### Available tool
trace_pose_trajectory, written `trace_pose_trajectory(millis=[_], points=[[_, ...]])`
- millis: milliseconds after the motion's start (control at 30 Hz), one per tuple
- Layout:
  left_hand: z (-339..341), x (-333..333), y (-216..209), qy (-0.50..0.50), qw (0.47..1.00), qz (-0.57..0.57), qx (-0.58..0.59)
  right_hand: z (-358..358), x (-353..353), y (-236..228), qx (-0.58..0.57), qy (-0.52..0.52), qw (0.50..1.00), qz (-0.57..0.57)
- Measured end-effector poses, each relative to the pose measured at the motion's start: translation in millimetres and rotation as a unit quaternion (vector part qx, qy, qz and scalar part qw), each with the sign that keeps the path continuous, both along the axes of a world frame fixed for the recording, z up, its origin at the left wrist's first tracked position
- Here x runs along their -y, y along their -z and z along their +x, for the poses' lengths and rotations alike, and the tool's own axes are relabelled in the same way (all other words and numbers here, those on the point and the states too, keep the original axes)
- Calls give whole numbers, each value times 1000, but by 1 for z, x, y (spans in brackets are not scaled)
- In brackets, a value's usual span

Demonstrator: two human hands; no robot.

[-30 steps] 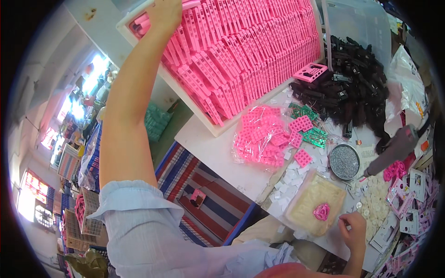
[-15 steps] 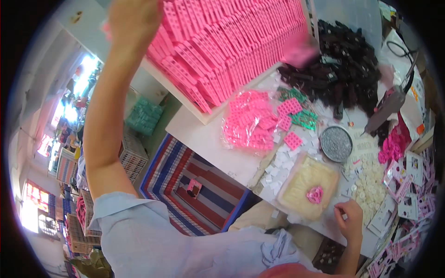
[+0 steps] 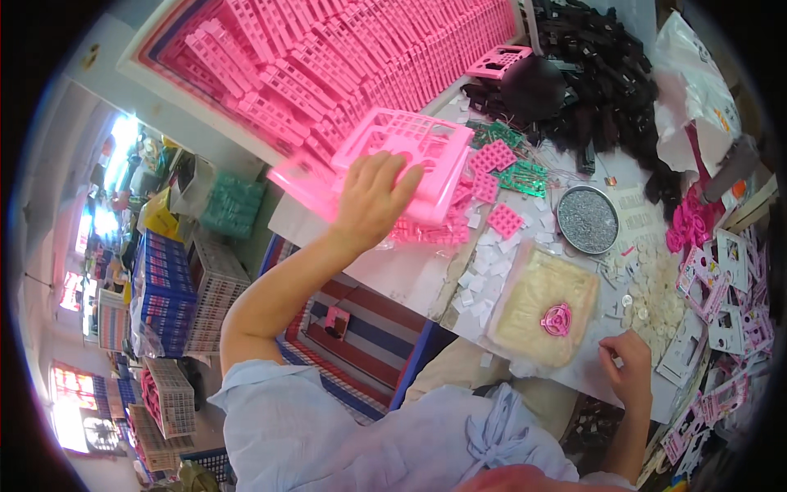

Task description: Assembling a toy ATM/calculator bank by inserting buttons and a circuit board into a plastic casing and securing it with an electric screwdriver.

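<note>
In the head view, a pink plastic frame [image 3: 410, 168] with a grid of openings is gripped by the left hand [image 3: 373, 197], the fingers [image 3: 392, 182] spread over its near face and curled around its lower edge. The frame is held tilted above the desk [image 3: 393, 275], just in front of the large stack of pink frames [image 3: 344, 66] that fills the upper left of the view. Part of the frame is blurred.

Relative to the held frame, a scatter of small pink grid pieces [image 3: 496, 193] lies just to the right on the desk, with green circuit boards [image 3: 525, 176] beside them. Further right, a round metal dish of small grey parts [image 3: 587, 219] is seen. Behind it, well above the frame's right side, a heap of black plastic parts [image 3: 598, 74] is piled.

Below and to the right of the frame, a cream-coloured pad [image 3: 541, 316] lies on the desk, and a small pink ring-shaped part [image 3: 557, 320] rests on it. White paper squares [image 3: 484, 271] are strewn between the pad and the frame.

The right hand [image 3: 627, 369] is set at the desk's near edge, well apart from the frame, its fingertips pinched together; whether anything is held between them cannot be told. Pink and white flat parts [image 3: 730, 303] are spread to its right.
</note>
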State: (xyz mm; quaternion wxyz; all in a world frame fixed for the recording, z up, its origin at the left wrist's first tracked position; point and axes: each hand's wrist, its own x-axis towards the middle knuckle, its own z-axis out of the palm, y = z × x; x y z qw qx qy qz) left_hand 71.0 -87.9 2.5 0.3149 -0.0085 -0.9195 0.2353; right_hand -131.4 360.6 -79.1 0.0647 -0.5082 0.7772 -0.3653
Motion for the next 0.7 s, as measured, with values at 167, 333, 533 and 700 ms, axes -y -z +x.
trace_pose_trajectory(millis=[167,333,533,700], points=[[-16,53,61,30,999,1,30,12,21,-8,-21,-31,999,2],[-12,113,102,87,994,70,-8,21,29,-9,-32,-42,998,21],[-23,122,119,132,982,111,-77,34,28,-14,-7,2,998,63],[-25,119,127,129,978,119,-114,38,118,-64,-92,-72,993,-18]])
